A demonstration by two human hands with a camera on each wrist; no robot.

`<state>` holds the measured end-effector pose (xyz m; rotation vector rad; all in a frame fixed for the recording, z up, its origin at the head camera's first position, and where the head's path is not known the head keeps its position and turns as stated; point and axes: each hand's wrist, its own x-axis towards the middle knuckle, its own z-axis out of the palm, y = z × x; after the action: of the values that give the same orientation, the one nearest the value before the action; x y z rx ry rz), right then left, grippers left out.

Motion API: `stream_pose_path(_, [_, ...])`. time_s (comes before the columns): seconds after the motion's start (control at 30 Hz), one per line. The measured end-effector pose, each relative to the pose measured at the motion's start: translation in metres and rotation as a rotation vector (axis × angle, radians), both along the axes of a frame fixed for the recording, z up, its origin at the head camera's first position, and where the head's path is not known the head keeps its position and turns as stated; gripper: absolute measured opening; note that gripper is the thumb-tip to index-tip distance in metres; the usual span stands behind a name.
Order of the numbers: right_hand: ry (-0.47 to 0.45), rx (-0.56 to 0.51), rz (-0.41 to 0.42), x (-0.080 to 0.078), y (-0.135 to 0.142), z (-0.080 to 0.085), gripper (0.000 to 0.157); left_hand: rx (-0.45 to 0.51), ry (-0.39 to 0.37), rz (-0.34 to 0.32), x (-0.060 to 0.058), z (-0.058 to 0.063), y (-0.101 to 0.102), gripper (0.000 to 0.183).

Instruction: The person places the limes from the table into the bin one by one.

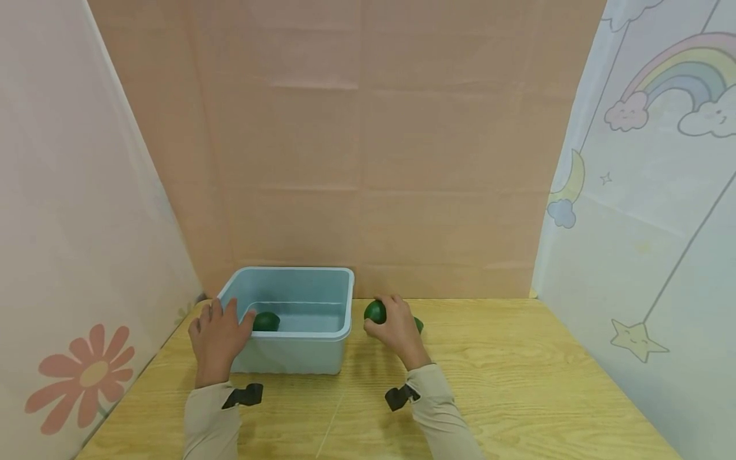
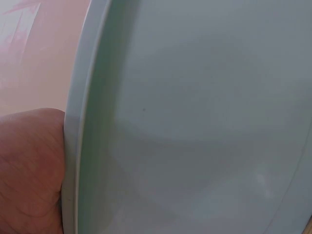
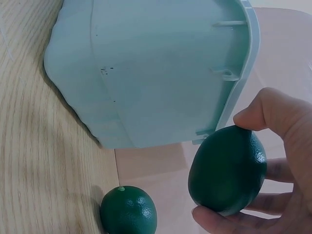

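The bin (image 1: 305, 335), with one fruit (image 1: 267, 321) inside, stands on the table (image 1: 517, 377) left of another fruit (image 3: 129, 213).

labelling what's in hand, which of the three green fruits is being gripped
The green fruit gripped by the right hand, just outside the blue bin; a second fruit lies inside the bin, a third fruit on the table.

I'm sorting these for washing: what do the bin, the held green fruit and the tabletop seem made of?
Bin: likely plastic, low sheen; molded ribs under its rim. Held green fruit: glossy, bright highlights; real skin or plastic, unclear. Tabletop: fairly matte, visible grain; wood or imitation.
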<state>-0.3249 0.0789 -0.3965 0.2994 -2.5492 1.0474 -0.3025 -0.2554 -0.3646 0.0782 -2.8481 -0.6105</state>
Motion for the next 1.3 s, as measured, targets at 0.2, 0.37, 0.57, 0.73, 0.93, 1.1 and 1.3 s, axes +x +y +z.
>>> stream_pose_path(0.2, [-0.001,-0.005,0.0,0.0001,-0.0003,0.0012,0.054,-0.002,0.015,0.001,-0.0003,-0.0004,-0.0003,0.067])
stream_pose_path(0.37, [-0.002,-0.011,-0.001,-0.0005,-0.0004,0.0016,0.054,0.001,0.033,0.001,-0.0005,-0.0017,-0.0008,0.066])
stream_pose_path(0.57, [0.004,-0.008,-0.003,-0.0004,-0.0003,0.0004,0.056,0.001,0.012,0.002,-0.0012,-0.0023,-0.0012,0.066])
stream_pose_path(0.73, [0.01,-0.011,-0.002,0.0,-0.0001,-0.0002,0.056,0.001,0.006,0.002,-0.0013,-0.0027,-0.0012,0.066])
stream_pose_path(0.93, [0.028,-0.015,-0.002,-0.0002,0.0001,0.0002,0.056,0.003,0.01,-0.001,-0.0013,-0.0023,-0.001,0.067])
stream_pose_path(1.1, [0.037,-0.022,-0.003,0.0,0.0001,0.0001,0.056,0.003,0.01,0.0,-0.0014,-0.0024,-0.001,0.067])
stream_pose_path(1.3, [0.049,-0.024,0.002,0.0001,0.0003,-0.0012,0.056,0.002,0.01,0.0,-0.0009,-0.0022,-0.0005,0.066])
